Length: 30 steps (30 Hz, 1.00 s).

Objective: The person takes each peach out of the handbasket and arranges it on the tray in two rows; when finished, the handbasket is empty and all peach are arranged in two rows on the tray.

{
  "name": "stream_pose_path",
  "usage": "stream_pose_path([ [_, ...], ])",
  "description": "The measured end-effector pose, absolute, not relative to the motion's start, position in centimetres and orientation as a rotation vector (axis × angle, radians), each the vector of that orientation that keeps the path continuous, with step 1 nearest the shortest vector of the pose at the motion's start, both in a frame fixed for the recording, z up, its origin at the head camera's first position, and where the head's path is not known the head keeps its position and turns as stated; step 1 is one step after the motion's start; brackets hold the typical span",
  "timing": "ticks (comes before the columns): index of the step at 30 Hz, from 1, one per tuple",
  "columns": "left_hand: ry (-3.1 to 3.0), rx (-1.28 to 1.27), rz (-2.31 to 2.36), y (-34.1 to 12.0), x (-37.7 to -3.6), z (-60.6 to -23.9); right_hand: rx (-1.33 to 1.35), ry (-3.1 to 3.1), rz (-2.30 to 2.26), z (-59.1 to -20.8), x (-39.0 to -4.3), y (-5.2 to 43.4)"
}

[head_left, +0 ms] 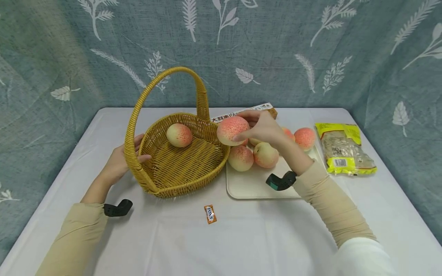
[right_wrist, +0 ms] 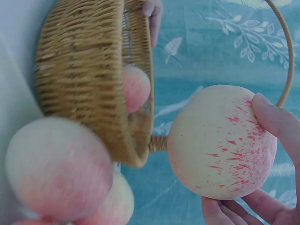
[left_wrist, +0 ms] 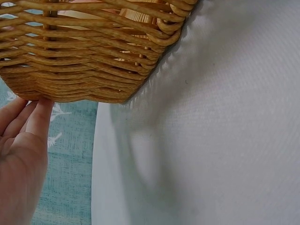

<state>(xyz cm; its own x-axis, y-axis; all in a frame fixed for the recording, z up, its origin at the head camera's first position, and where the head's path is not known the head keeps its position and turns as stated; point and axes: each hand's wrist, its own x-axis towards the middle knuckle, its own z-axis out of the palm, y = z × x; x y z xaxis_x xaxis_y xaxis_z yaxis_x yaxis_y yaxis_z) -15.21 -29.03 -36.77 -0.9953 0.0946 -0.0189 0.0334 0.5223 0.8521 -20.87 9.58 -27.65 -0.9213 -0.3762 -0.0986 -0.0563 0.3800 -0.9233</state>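
In the head view my right hand [head_left: 265, 128] grips a pink and cream peach [head_left: 232, 130], held up near the right rim of a wicker basket [head_left: 186, 189]. The right wrist view shows the thumb on one side of this peach [right_wrist: 220, 143] and fingers on the other. One peach [head_left: 179, 135] lies inside the basket. My left hand [head_left: 119, 163] is at the basket's left side, its thumb over the rim. In the left wrist view, fingers [left_wrist: 41, 119] touch the woven wall. Several more peaches [head_left: 266, 155] lie on a cream tray [head_left: 262, 188] below my right hand.
A yellow and clear packet [head_left: 345, 148] lies right of the tray. Behind the peaches is a long printed box [head_left: 266, 108]. One small orange wrapped sachet [head_left: 210, 214] lies on the white tablecloth [head_left: 172, 237] in front. The basket's tall handle [head_left: 179, 69] arches over it.
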Motion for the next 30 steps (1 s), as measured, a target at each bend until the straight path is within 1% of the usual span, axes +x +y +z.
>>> stream_pose_path([
  [7,2.662,0.121,1.536,-28.9,-15.3,-36.8,-0.363,2.378,-1.595,-28.8,-20.0,12.8],
  [16,2.674,0.128,1.509,-28.8,-15.3,-36.7,-0.216,2.375,-1.593,-30.1,-18.9,16.8],
  [20,2.689,0.124,1.490,-28.8,-15.3,-36.8,-0.206,2.428,-1.577,-30.6,-18.6,18.6],
  [24,2.697,0.137,1.482,-28.8,-15.3,-36.7,-0.210,2.449,-1.596,-30.9,-18.4,20.0],
  [30,2.727,0.174,1.443,-28.9,-15.1,-36.6,-0.137,2.470,-1.585,-31.0,-18.0,21.5],
])
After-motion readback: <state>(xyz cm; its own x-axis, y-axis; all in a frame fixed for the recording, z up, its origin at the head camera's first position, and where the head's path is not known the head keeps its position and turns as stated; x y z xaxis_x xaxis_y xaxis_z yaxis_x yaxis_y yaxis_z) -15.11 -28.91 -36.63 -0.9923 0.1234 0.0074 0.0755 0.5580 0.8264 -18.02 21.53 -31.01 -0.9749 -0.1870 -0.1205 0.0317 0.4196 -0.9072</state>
